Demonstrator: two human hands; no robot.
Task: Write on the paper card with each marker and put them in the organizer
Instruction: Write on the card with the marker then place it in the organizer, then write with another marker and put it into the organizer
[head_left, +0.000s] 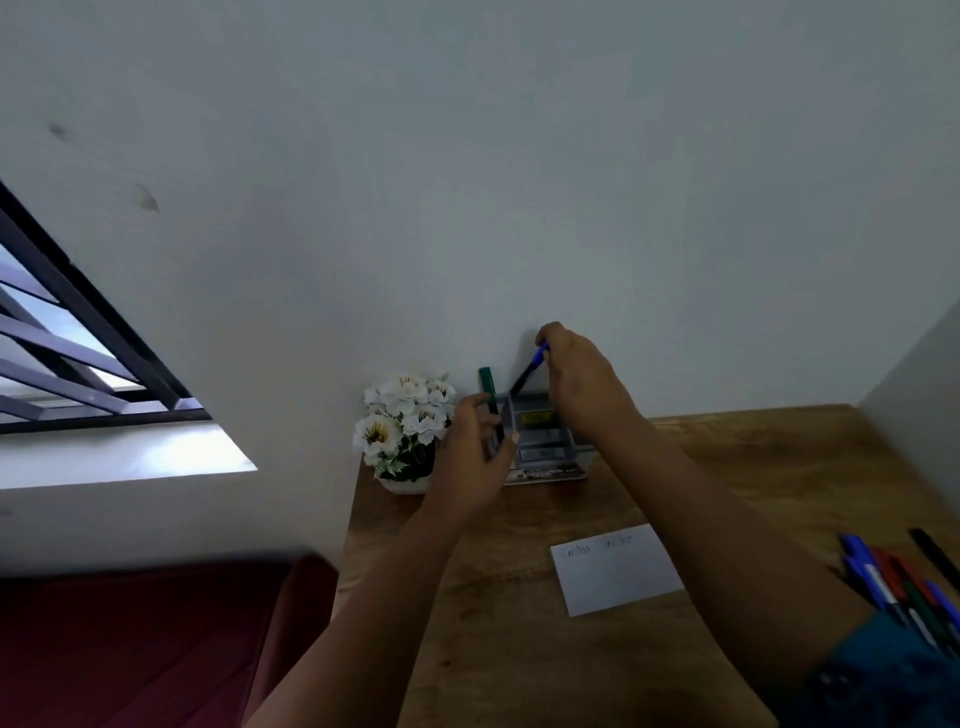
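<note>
A grey plastic desk organizer stands on the wooden counter against the pale wall, and everything else is placed from it. Directly above its rear compartments, the right hand pinches a blue-capped marker with a dark barrel; its grip is closed on the capped end, and the marker slants with its lower tip at the organizer's top edge. Whether that tip is inside a compartment cannot be told.

At the organizer's left side, the left hand has its grip curled loosely, fingers partly spread, close to a green-capped marker with a dark barrel that stands upright in the organizer's left part. Whether the fingers actually touch it is unclear.

Just left of the organizer sits a white pot of white artificial flowers.

In front of the organizer and well apart from it, toward the person, a white rectangular paper card lies flat on the counter with faint writing along its far edge. Farther right of the card, a loose bundle of blue, red, green and black markers lies at the counter's right edge.
</note>
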